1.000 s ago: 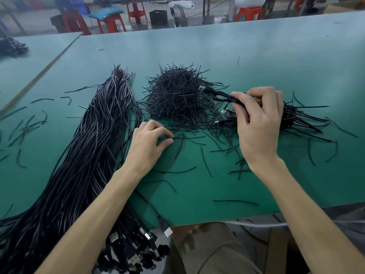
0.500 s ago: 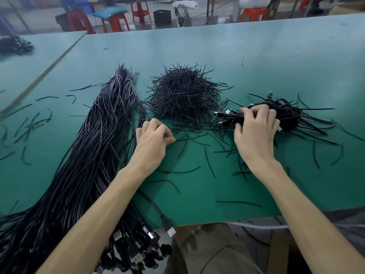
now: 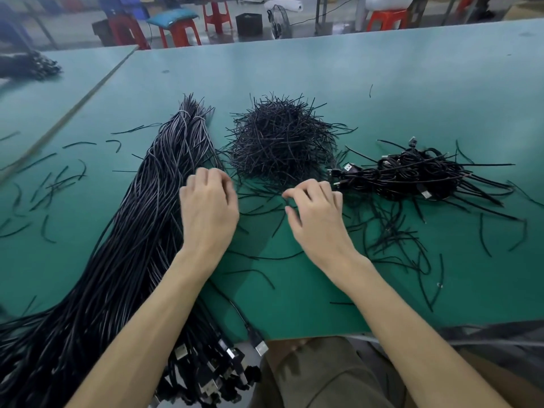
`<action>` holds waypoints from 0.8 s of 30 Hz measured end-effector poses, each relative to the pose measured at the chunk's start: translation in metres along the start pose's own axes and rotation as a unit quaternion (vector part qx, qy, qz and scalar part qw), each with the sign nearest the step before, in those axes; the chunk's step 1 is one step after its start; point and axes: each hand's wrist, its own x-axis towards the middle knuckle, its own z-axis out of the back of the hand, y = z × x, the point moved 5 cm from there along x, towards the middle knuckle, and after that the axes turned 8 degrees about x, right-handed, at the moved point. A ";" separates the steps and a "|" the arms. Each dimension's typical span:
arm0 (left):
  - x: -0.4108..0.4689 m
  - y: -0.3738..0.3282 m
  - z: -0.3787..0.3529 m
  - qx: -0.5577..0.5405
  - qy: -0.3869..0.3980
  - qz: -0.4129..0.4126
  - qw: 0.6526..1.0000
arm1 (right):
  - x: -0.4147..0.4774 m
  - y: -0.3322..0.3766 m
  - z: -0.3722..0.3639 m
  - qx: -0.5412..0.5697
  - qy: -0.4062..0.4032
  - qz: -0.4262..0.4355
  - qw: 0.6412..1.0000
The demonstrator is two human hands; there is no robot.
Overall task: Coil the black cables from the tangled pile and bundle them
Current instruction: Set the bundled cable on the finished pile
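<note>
Desk: the green desk point(image 3: 382, 83) carries everything.
Long cables: the black cables point(image 3: 141, 231) lie as one thick sheaf on the desk's left. Their plugs point(image 3: 206, 375) hang over the near edge, and any marking on them is too small to read.
Tie pile: a heap of short black ties point(image 3: 279, 142) sits mid-desk, with loose ones strewn around it.
Coiled cables: the finished bundles point(image 3: 412, 175) lie right of the heap.
Left hand: the left hand point(image 3: 209, 207) is curled at the sheaf's right edge, farther up the desk than before. Its fingertips are blurred, so any grip is unclear.
Right hand: the right hand point(image 3: 315, 210) has left the finished bundles. It is now curled over loose ties, thumb and forefinger slightly apart, and a pinch cannot be made out.
</note>
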 end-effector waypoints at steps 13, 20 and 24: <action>0.000 0.029 -0.014 0.156 0.134 0.092 0.974 | -0.003 -0.007 -0.010 -0.014 0.018 -0.032 0.999; 0.002 0.035 -0.013 0.148 0.142 0.102 0.973 | -0.004 -0.007 -0.011 -0.013 0.014 -0.029 0.999; 0.002 0.035 -0.004 0.090 0.089 0.104 0.986 | -0.004 -0.006 -0.011 -0.014 0.013 -0.028 0.999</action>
